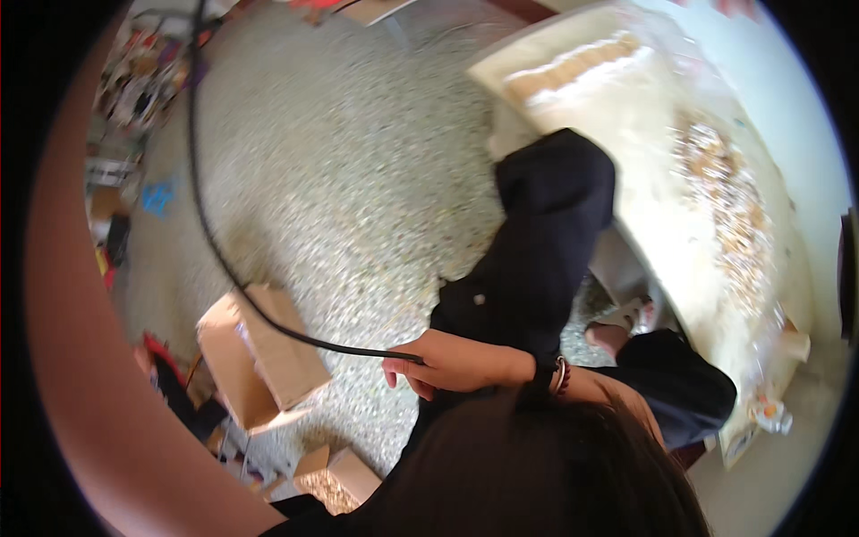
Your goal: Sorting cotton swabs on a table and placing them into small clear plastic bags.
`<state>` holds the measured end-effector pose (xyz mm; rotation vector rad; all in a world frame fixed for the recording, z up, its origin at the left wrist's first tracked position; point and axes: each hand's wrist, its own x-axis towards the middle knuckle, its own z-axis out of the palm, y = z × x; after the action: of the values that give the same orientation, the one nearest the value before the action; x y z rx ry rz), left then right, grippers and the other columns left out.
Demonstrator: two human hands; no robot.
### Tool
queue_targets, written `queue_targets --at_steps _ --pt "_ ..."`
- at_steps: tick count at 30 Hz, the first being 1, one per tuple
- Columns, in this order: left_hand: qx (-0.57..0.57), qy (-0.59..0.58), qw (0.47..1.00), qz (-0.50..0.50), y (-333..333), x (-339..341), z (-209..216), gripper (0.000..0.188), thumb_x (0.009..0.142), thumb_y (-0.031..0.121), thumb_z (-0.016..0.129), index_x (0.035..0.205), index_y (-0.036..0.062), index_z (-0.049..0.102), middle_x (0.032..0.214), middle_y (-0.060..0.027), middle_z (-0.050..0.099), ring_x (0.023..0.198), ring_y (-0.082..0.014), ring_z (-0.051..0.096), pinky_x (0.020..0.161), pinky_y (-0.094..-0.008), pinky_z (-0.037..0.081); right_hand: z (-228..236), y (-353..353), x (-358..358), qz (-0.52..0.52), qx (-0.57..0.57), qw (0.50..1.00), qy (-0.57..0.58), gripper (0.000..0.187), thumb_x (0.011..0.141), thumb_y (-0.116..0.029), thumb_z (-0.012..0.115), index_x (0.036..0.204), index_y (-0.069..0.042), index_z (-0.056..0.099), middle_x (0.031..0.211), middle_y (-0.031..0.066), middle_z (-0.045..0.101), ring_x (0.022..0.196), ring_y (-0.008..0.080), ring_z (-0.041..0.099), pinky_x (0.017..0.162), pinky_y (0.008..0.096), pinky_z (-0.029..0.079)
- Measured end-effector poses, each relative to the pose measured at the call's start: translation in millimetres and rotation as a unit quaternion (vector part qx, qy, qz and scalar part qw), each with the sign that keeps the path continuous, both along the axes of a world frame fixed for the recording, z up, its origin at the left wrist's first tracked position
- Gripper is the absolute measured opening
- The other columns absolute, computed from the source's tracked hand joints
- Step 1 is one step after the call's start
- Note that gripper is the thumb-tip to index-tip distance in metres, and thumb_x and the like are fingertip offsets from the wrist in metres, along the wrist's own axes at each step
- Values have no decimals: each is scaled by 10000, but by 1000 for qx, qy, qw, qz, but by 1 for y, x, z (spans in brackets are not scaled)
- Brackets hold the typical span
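My right hand (428,360) is in the middle of the view, above my dark-trousered legs, with its fingers curled. A thin black cable (208,234) runs down from the top left and ends at this hand, which appears to grip it. The wrist carries a black band (542,369) and a beaded bracelet (562,376). My left arm (98,385) rises large and close along the left edge; its hand is out of view.
To the right stands a pale table (662,206) with a row of small brown-and-white pieces (727,210) and a strip of similar ones (577,67). An open cardboard box (282,358) and a smaller box of brown pieces (353,479) sit on the speckled floor (358,179).
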<state>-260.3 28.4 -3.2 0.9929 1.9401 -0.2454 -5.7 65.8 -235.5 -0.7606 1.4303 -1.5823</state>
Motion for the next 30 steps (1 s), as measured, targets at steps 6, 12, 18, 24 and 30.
queue_targets --at_steps 6,12,18,24,30 --pt "199 53 968 -141 144 1 17 532 853 409 566 1228 36 513 1030 -134 623 856 -208 622 725 -314 515 -19 92 17 -202 102 973 -47 244 974 -236 422 1001 -33 555 670 56 626 607 132 604 598 256 474" --pt "293 43 914 -278 206 29 -107 403 802 296 605 1127 57 588 1004 -164 637 916 -284 615 790 -378 490 35 180 100 -408 319 848 110 364 905 -205 559 1227 -43 503 1088 134 609 952 255 623 827 336 487" --pt "345 1 901 -263 278 47 -187 391 837 270 587 1164 56 563 985 -164 641 886 -273 613 786 -355 477 212 230 162 -429 540 705 163 326 868 -196 587 1181 -109 564 1027 116 634 960 280 597 849 363 470" --pt "396 4 903 -168 321 52 -265 340 805 259 578 1075 54 606 963 -183 647 900 -330 612 767 -389 480 279 312 177 -490 644 537 237 275 922 -181 533 1186 -111 566 854 71 667 792 131 636 739 277 516" --pt "415 16 896 -157 356 61 -281 361 793 227 593 1109 55 586 1006 -188 630 945 -331 595 807 -391 470 251 473 164 -454 729 504 91 352 902 -282 537 1201 -95 547 840 59 658 772 147 618 744 286 495"
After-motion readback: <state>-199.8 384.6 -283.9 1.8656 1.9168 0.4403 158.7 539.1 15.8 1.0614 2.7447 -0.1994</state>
